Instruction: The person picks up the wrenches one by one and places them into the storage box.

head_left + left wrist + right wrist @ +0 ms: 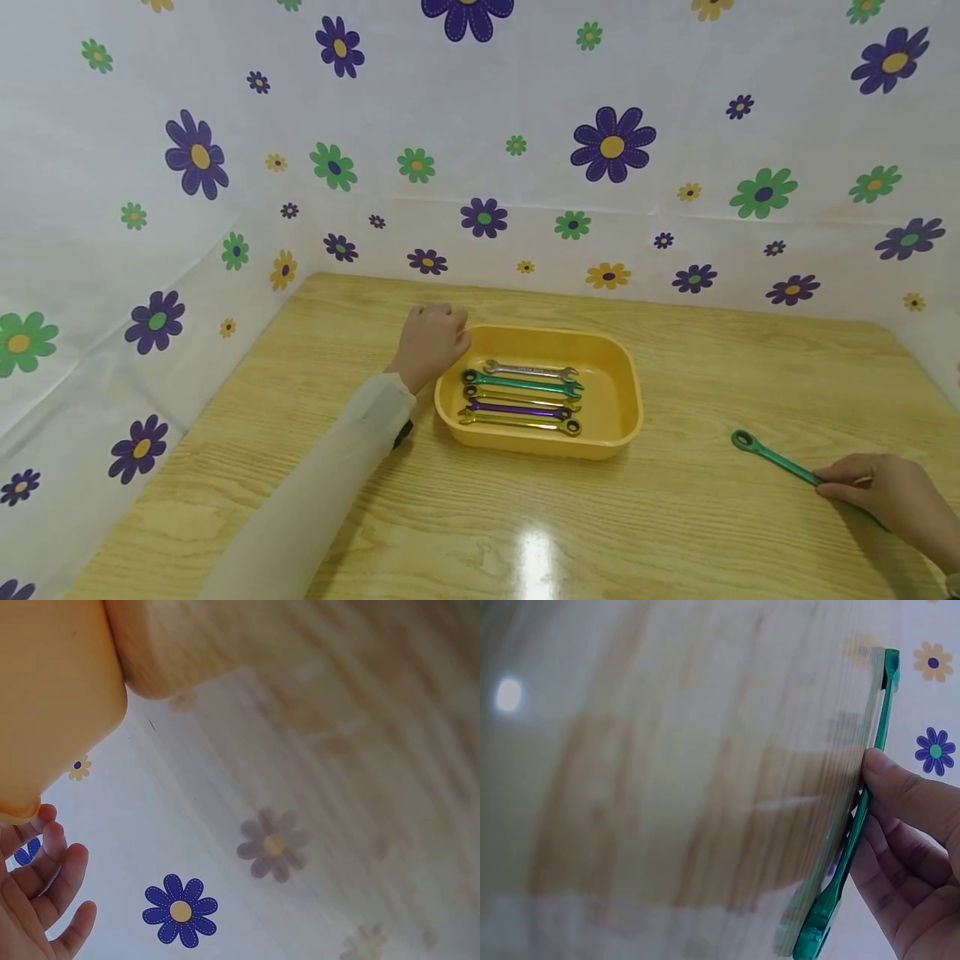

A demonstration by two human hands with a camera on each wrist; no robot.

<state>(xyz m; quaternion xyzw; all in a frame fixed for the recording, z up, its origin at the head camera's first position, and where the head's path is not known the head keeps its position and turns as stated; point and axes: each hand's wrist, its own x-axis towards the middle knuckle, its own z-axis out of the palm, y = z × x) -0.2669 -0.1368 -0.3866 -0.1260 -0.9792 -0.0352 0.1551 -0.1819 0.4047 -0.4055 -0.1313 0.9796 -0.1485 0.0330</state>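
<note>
A yellow tray (628,392) sits mid-table and holds several wrenches side by side: silver (531,369), green (522,383), gold, purple (517,408) and gold. My left hand (450,332) rests at the tray's back-left corner. In the left wrist view its fingers (46,859) lie relaxed beside the tray's outer wall (52,697), one fingertip touching it. At the front right my right hand (827,483) pinches the near end of another green wrench (772,457) that lies on the table, ring end pointing away. The right wrist view shows thumb and fingers (889,780) around the wrench's shaft (881,712).
The wooden table (525,517) is walled on the left, back and right by a white flowered sheet (480,150). A glare spot lies on the wood near the front centre. My left sleeve (315,492) crosses the table's front left.
</note>
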